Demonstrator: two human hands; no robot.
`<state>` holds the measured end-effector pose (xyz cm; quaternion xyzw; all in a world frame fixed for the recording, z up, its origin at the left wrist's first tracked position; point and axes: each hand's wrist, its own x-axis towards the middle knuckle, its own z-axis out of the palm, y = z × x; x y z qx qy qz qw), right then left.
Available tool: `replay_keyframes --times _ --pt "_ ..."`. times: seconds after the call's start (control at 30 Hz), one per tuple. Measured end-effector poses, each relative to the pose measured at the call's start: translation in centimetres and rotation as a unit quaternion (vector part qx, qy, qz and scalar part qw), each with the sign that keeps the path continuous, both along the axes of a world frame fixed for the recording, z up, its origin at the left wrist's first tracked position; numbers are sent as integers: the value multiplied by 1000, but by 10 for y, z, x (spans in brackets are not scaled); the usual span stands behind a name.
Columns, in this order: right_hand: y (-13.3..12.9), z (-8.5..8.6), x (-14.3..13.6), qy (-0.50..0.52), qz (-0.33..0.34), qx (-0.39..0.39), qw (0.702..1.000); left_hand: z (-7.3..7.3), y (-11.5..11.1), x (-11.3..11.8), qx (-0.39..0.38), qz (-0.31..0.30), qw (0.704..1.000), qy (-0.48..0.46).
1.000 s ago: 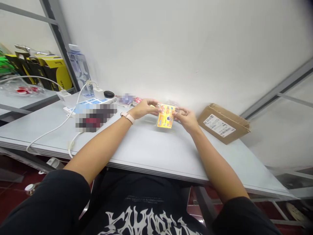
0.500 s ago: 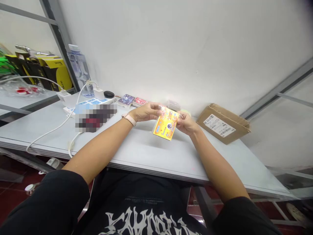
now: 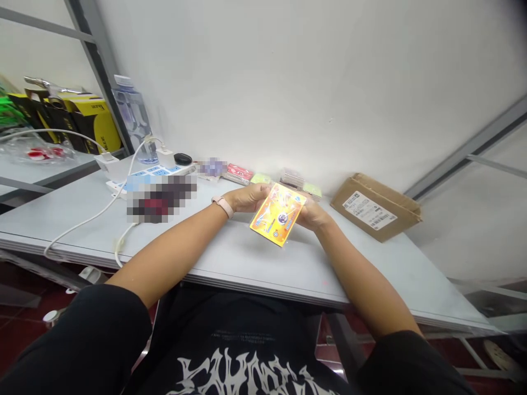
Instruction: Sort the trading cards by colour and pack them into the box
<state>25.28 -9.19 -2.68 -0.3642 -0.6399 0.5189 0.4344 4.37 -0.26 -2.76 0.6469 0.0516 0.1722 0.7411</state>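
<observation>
A yellow and orange printed card pack, glossy, is held up over the table, tilted with its printed face toward me. My left hand grips its upper left side, the fingers partly behind it. Along the right edge, my right hand is closed on the same pack, with most of its fingers hidden at the back. Behind the hands, small stacks lie along the wall: a red stack, a pale green one, a whitish stack and another green one.
A labelled cardboard box stands at the right by the wall. On the left are a power strip with white cables, a pixelated item, a black mouse-like object and a clear water bottle. The grey table has its edge near me.
The pack has come slightly lower and nearer, tilting so its face looks larger. My left hand has shifted a little right and down, and the green stacks behind now show more.
</observation>
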Motion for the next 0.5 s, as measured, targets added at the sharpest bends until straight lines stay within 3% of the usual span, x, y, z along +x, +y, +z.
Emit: replay_keyframes --times 0.2,0.37,0.5 --pt "-2 2 -3 11 -18 -3 1000 -2 -3 2 -11 13 1000 22" --pt "-1 3 -2 12 -28 -4 1000 -4 4 0 -32 14 999 -14" --pt "1 4 2 30 -35 -14 999 -2 13 -6 -65 65 995 -42"
